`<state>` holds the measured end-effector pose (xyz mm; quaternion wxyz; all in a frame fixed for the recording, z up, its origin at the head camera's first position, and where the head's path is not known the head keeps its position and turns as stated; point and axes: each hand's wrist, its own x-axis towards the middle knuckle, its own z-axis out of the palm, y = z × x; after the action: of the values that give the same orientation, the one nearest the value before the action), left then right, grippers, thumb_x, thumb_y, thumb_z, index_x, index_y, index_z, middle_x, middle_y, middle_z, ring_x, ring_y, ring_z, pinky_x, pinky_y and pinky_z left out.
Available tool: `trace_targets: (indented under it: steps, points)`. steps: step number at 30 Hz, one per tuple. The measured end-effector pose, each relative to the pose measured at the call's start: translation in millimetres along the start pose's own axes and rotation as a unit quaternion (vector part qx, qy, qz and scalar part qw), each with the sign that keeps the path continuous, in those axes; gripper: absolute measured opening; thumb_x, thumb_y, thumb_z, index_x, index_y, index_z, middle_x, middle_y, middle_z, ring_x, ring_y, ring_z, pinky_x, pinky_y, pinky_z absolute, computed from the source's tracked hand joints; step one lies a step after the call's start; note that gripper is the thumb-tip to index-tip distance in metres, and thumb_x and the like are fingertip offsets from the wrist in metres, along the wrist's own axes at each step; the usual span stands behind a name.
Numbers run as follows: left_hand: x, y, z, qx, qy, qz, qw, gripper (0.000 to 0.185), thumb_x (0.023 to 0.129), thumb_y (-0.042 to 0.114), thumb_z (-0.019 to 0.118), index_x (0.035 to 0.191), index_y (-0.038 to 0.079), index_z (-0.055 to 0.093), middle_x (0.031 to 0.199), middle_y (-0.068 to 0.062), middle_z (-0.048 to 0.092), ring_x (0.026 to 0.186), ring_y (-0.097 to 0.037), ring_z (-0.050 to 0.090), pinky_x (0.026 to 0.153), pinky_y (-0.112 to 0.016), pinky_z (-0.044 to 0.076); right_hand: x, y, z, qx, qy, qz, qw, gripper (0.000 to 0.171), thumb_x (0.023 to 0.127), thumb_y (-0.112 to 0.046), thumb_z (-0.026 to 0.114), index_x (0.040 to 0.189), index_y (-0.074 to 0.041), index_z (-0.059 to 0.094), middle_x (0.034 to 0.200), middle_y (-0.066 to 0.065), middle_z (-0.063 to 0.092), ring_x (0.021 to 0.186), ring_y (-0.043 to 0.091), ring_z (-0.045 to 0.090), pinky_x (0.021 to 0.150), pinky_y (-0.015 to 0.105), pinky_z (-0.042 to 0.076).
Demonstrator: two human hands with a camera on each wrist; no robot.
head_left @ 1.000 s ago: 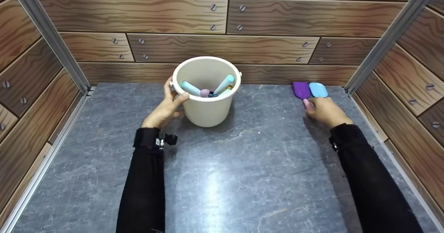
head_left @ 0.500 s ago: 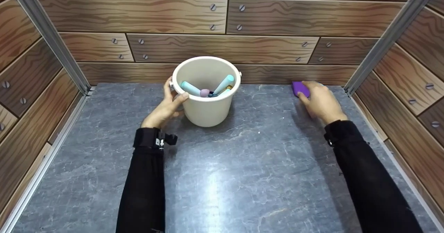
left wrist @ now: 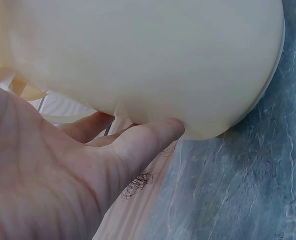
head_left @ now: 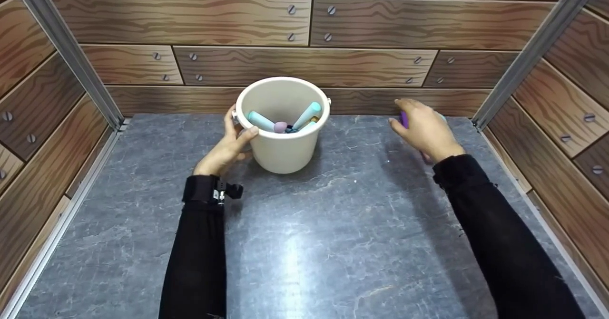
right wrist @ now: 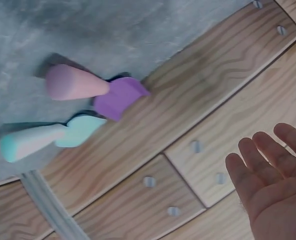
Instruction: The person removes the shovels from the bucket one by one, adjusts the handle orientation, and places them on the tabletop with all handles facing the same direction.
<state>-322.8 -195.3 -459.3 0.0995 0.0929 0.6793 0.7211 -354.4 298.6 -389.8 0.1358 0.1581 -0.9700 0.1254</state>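
Only the right hand has moved since the earlier frames: a second ago it lay low on the worktop at the handles of two spatulas, and it has since risen and drifted leftward, so that it hovers above them with its fingers spread and nothing in its grasp.

Going from the left, the left hand has not shifted. It grips the cream bucket at its near-left side, thumb hooked over the rim, fingers around the wall. The bucket stands upright on the worktop near the back wall, with several pastel-handled utensils leaning inside.

To the right, the purple spatula and the light blue spatula lie side by side on the worktop against the wood-grain wall, neither touched by the hand. Judging from this, the right hand came away empty, so both spatulas remain outside the bucket.
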Motion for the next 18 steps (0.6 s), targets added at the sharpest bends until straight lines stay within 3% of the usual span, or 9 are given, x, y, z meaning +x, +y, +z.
trace_targets:
  steps: [8, 18]
  points:
    - [-0.2, 0.7, 0.5, -0.004, -0.006, 0.005, 1.0, 0.113, 0.109, 0.045, 0.07, 0.184, 0.039, -0.014, 0.198, -0.019, -0.004, 0.183, -0.048, 0.017, 0.138, -0.087, 0.026, 12, -32, -11, -0.024, -0.035, -0.026, 0.999, 0.066, 0.118, -0.032, 0.069, 0.173, 0.001, 0.053, 0.174, 0.033, 0.057, 0.159, 0.055, 0.059, 0.132, 0.07, 0.051]
    - [0.0, 0.3, 0.5, 0.0, 0.003, 0.0, 1.0, 0.111, 0.11, 0.041, 0.068, 0.185, 0.039, -0.014, 0.198, -0.02, -0.002, 0.182, -0.049, 0.02, 0.139, -0.086, 0.028, 29, -77, -23, -0.043, -0.023, -0.088, 0.995, 0.065, 0.114, -0.031, 0.075, 0.169, 0.001, 0.058, 0.17, 0.029, 0.063, 0.157, 0.051, 0.064, 0.132, 0.066, 0.053]
